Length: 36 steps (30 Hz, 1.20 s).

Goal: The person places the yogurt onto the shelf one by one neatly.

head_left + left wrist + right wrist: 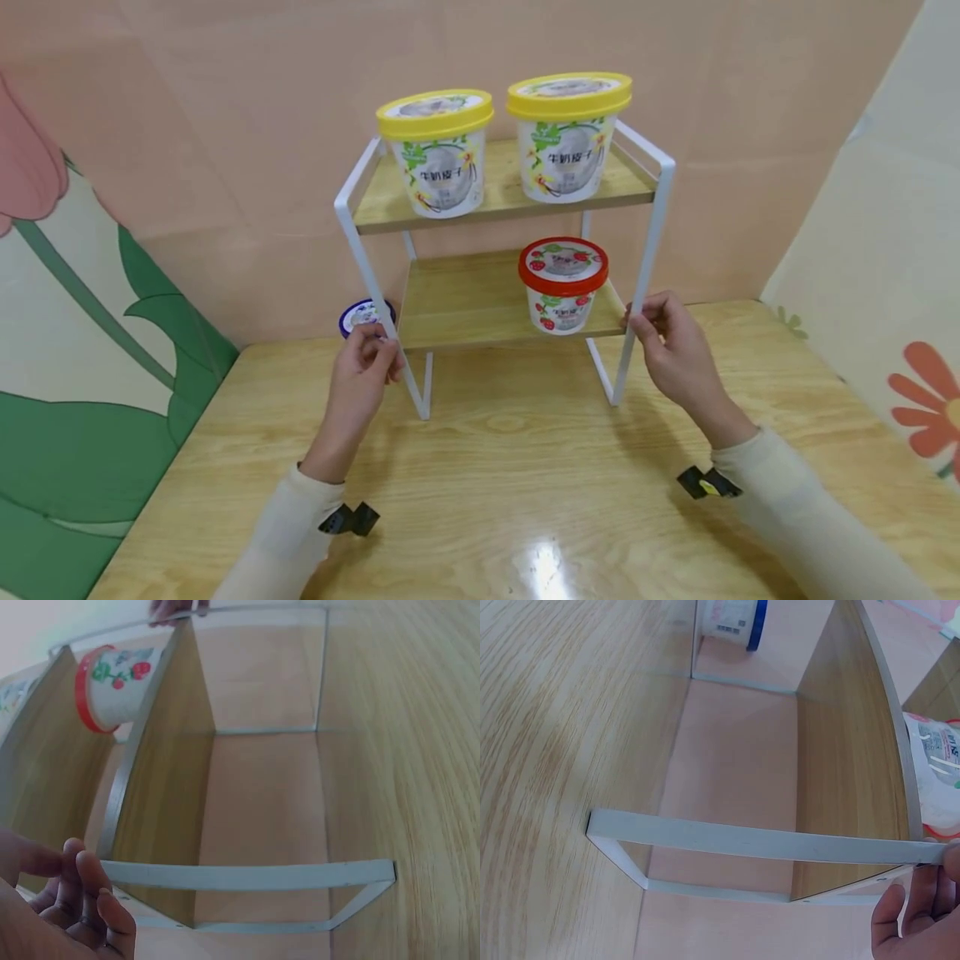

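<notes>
A two-tier rack with white metal legs and wooden shelves stands on the table. My left hand pinches its left front leg near the lower shelf; on the other side, my right hand grips the right front leg at about the same height. Two yellow-lidded tubs, a left one and a right one, sit upright on the top shelf. A red-lidded tub with strawberry pictures occupies the right of the lower shelf. Beyond my left hand is a blue-lidded tub, partly hidden by the leg and fingers.
The wooden table extends in front of the rack. Behind it rises a pink backdrop. A large printed flower with green leaves covers the left side, and a pale panel with an orange flower borders the right.
</notes>
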### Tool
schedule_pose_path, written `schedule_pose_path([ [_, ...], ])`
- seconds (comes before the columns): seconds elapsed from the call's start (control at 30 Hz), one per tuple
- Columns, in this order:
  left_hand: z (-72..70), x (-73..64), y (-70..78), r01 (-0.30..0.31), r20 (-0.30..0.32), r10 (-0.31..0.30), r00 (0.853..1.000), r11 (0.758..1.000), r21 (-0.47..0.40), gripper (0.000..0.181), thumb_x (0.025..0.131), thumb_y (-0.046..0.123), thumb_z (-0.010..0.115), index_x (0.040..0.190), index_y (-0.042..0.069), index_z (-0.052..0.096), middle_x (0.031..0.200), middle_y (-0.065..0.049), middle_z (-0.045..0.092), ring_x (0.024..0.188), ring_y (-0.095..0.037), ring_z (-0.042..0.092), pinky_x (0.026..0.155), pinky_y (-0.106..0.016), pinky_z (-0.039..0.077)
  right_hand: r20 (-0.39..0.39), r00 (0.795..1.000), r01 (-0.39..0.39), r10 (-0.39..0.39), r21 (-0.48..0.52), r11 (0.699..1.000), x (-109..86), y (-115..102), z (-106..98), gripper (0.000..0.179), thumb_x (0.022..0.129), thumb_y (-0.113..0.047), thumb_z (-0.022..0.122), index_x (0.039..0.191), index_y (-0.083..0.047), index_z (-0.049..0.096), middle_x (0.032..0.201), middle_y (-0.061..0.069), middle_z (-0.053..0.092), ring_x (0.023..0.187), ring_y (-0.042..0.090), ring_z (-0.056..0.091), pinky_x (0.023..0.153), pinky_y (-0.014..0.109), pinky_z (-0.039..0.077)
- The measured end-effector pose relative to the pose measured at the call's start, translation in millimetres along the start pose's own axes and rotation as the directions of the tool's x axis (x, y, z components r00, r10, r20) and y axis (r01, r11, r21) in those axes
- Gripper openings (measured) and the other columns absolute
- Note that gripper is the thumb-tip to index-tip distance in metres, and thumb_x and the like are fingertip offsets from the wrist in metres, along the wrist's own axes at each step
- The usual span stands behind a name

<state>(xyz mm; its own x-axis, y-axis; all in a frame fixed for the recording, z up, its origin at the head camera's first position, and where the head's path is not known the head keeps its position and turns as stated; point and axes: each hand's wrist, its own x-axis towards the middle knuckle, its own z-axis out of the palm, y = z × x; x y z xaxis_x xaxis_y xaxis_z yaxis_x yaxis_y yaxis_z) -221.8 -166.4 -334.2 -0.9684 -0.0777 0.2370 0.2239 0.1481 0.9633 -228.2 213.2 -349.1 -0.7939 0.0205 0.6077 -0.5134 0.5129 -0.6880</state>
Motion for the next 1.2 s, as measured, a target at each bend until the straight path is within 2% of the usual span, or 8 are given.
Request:
schedule_pose_path([
  [0.27,-13.1,8.7,-9.0,0.047,0.088,-0.053,0.995,0.996,0.073,0.017,0.101,0.001,0.048,0.118,-0.001,0.05,0.074,0.005,0.061,0.065,-0.009,0.058,0.062,-0.022,0.049,0.002,1.0,0.004,-0.004,0.0,1.0,0.3,-1.8,0.2,0.012,0.1,-0.003,0.054,0.107,0.007,0.054,0.097,-0.008,0.062,0.084,-0.006,0.058,0.075,0.005,0.046],
  [0.47,-26.3,19.2,-23.4,0.038,0.05,-0.046,0.998,0.988,0.147,0.019,0.098,0.0,0.049,0.116,-0.003,0.053,0.074,0.0,0.063,0.061,-0.009,0.058,0.06,-0.022,0.049,0.007,1.0,0.017,-0.017,0.017,1.0,1.6,-1.8,2.6,0.013,0.1,-0.002,0.055,0.108,0.008,0.053,0.099,0.006,0.065,0.085,-0.007,0.058,0.075,0.005,0.046],
  [0.67,-33.4,31.6,-38.0,0.112,-0.045,-0.105,0.993,0.976,0.187,0.021,0.098,0.003,0.051,0.118,-0.001,0.053,0.079,0.004,0.062,0.064,-0.007,0.059,0.059,-0.02,0.048,0.011,1.0,0.016,-0.016,0.012,1.0,-0.5,0.4,0.0,0.013,0.1,-0.002,0.054,0.109,0.007,0.053,0.1,0.013,0.066,0.086,-0.007,0.057,0.075,0.005,0.046],
  [0.8,-34.4,43.7,-50.3,0.135,-0.145,-0.105,0.984,0.968,0.214,0.023,0.095,0.006,0.057,0.118,0.001,0.054,0.087,0.004,0.059,0.07,-0.005,0.058,0.059,-0.017,0.047,0.009,1.0,0.017,-0.017,-0.002,1.0,0.0,1.9,-1.6,0.013,0.1,-0.003,0.053,0.109,0.007,0.054,0.1,0.013,0.066,0.085,-0.007,0.058,0.074,0.005,0.045],
  [0.9,-34.5,55.3,-60.3,0.143,-0.236,-0.091,0.968,0.966,0.213,0.03,0.092,0.007,0.063,0.12,0.001,0.054,0.095,0.001,0.057,0.075,-0.002,0.055,0.061,-0.013,0.045,0.006,1.0,0.009,-0.009,-0.002,1.0,0.1,2.2,-1.4,0.012,0.1,-0.003,0.054,0.109,0.006,0.054,0.099,0.01,0.066,0.085,-0.007,0.058,0.074,0.005,0.046],
  [1.0,-32.5,65.2,-68.5,0.152,-0.325,-0.089,0.942,0.973,0.173,0.04,0.089,0.007,0.069,0.124,-0.001,0.051,0.105,-0.006,0.052,0.082,-0.006,0.05,0.066,-0.013,0.042,0.004,1.0,0.003,-0.003,0.004,1.0,-0.8,2.1,-0.9,0.012,0.1,-0.003,0.054,0.108,0.006,0.054,0.098,0.0,0.065,0.085,-0.006,0.059,0.074,0.006,0.046],
  [1.13,-30.2,74.3,-77.9,0.152,-0.395,-0.102,0.913,0.983,0.099,0.059,0.085,0.013,0.075,0.134,0.001,0.045,0.124,-0.013,0.042,0.106,-0.019,0.046,0.086,-0.023,0.041,-0.005,1.0,0.007,-0.007,0.011,1.0,-0.9,1.5,-0.1,0.011,0.1,-0.002,0.054,0.107,0.006,0.054,0.095,-0.013,0.062,0.084,-0.006,0.059,0.075,0.005,0.046],
  [1.2,-30.9,78.1,-83.3,0.148,-0.404,-0.104,0.909,0.986,0.08,0.069,0.083,0.015,0.078,0.14,0.005,0.041,0.136,-0.016,0.035,0.121,-0.027,0.04,0.098,-0.032,0.04,-0.005,1.0,0.011,-0.011,0.018,1.0,-0.2,0.9,0.9,0.011,0.1,-0.002,0.054,0.107,0.007,0.054,0.095,-0.013,0.062,0.084,-0.006,0.059,0.074,0.006,0.046],
])
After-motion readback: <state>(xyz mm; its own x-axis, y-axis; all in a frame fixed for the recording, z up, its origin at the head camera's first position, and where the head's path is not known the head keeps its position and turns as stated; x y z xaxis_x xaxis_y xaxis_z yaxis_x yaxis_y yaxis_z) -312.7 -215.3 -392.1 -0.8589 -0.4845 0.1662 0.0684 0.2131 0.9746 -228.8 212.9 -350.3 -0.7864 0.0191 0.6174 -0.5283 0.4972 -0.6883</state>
